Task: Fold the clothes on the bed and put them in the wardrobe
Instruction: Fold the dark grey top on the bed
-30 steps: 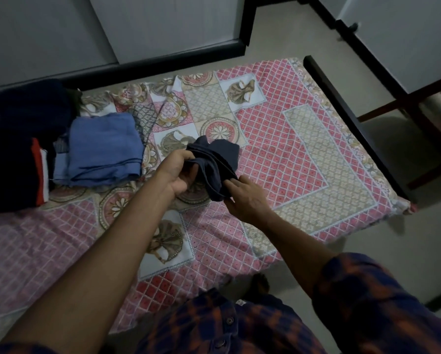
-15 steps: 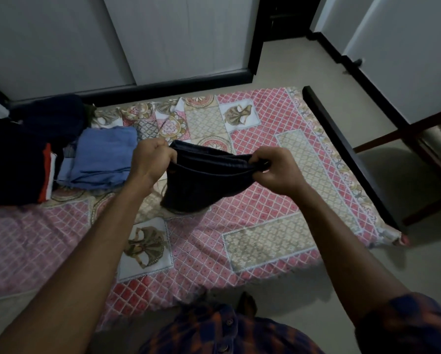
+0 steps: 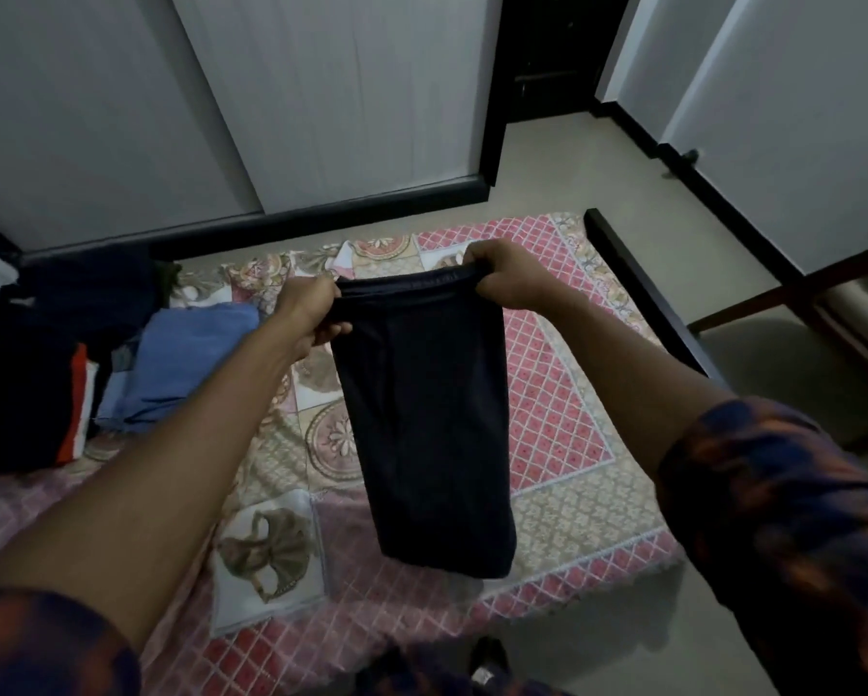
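Note:
A dark navy garment (image 3: 426, 424) hangs full length in the air above the bed (image 3: 562, 394). My left hand (image 3: 311, 313) grips the left end of its waistband. My right hand (image 3: 502, 278) grips the right end, a little higher. The cloth hangs straight down, and its lower hem reaches near the bed's front edge. A folded blue garment (image 3: 185, 359) lies on the bed to the left. Beside it is a dark pile of clothes (image 3: 25, 389) with a red and white stripe.
The bed has a pink patterned sheet and a black footboard (image 3: 643, 293) on the right. Grey sliding wardrobe doors (image 3: 271, 103) stand behind the bed. A wooden chair (image 3: 848, 303) is at the right, with beige floor around it.
Both hands have lifted the bunched dark garment off the bed and spread apart. It now hangs unfurled from its waistband. The view has tilted up toward the wardrobe doors.

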The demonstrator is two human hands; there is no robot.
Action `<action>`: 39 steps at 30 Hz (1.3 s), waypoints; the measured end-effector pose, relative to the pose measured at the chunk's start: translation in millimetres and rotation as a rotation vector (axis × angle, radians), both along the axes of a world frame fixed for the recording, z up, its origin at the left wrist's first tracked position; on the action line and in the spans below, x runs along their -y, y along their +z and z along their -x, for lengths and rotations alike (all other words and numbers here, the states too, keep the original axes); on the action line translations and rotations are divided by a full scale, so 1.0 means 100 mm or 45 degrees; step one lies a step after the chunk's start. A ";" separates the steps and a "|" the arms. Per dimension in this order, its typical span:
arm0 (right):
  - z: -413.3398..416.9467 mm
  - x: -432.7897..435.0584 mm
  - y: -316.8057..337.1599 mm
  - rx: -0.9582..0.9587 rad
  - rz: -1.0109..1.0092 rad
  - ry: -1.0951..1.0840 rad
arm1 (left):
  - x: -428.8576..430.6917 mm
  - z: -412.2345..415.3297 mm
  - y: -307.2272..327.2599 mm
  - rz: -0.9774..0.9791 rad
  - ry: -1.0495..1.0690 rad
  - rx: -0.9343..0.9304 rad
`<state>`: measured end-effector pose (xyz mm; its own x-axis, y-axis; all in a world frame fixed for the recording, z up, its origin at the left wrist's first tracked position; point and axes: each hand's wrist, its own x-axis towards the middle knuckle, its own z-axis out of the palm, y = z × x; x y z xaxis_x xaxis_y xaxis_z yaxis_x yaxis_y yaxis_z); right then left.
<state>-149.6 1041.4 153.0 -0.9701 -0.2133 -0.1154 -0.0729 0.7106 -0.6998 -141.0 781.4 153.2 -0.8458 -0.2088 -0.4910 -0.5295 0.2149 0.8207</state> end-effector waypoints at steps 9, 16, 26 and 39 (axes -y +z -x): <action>0.77 0.07 0.52 -0.499 0.011 -0.311 | -0.04 1.00 0.68 0.179 -0.072 -0.409; 0.49 -0.02 0.11 -0.617 0.081 -0.442 | -0.18 0.70 0.43 0.292 -0.169 -0.592; -1.54 0.03 -1.93 0.128 -0.126 -0.375 | -0.05 -1.12 -1.67 0.502 -0.662 0.207; -1.57 0.21 -2.40 0.624 -0.033 -0.541 | -0.06 -1.03 -2.37 0.271 -0.361 0.585</action>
<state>7.5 1020.6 -87.0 -0.8029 0.1863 -0.5663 0.5418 0.6243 -0.5628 -38.4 787.4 -83.9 -0.5928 -0.1400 -0.7931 -0.7191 0.5353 0.4430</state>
